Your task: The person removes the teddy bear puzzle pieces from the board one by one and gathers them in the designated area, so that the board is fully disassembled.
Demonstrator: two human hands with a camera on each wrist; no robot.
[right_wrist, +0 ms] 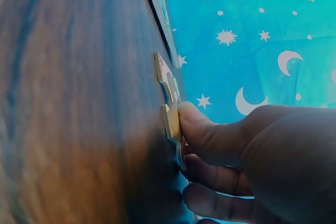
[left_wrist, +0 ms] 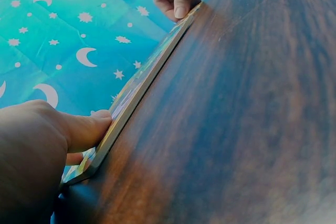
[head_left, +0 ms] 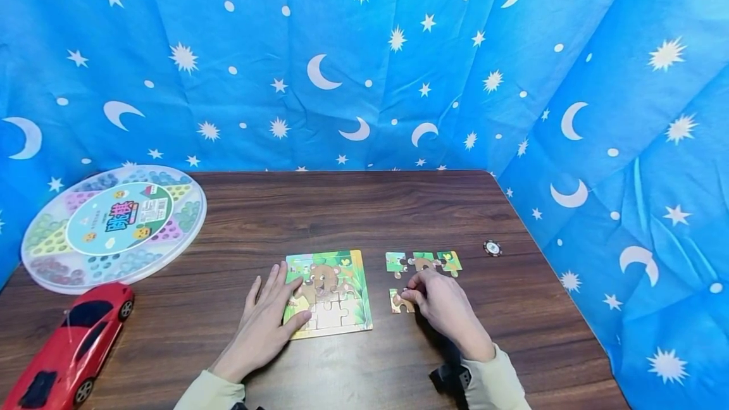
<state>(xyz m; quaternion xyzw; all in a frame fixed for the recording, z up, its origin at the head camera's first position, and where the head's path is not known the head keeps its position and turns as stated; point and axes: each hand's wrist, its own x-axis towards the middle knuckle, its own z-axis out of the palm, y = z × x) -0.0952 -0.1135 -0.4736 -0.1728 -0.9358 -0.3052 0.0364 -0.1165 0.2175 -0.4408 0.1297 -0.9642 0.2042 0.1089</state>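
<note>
A jigsaw puzzle board (head_left: 355,290) with a bear picture lies on the table, pale where pieces are out of its lower middle. My left hand (head_left: 264,318) rests along its left side, fingers spread and thumb on the lower left edge; the left wrist view shows the thumb (left_wrist: 92,129) on the frame. To the board's right, my right hand (head_left: 447,302) pinches a puzzle piece (right_wrist: 172,121), largely hidden under the fingers in the head view. Another piece (head_left: 395,302) lies against it on the left. Just beyond are several loose pieces (head_left: 395,262) in a row.
A round Chinese checkers set (head_left: 51,226) sits at the far left, with a red toy car (head_left: 74,347) in front of it. A small black-and-white chip (head_left: 492,248) lies near the table's right edge. Blue star-and-moon cloth (head_left: 364,81) hangs behind the table (head_left: 319,207).
</note>
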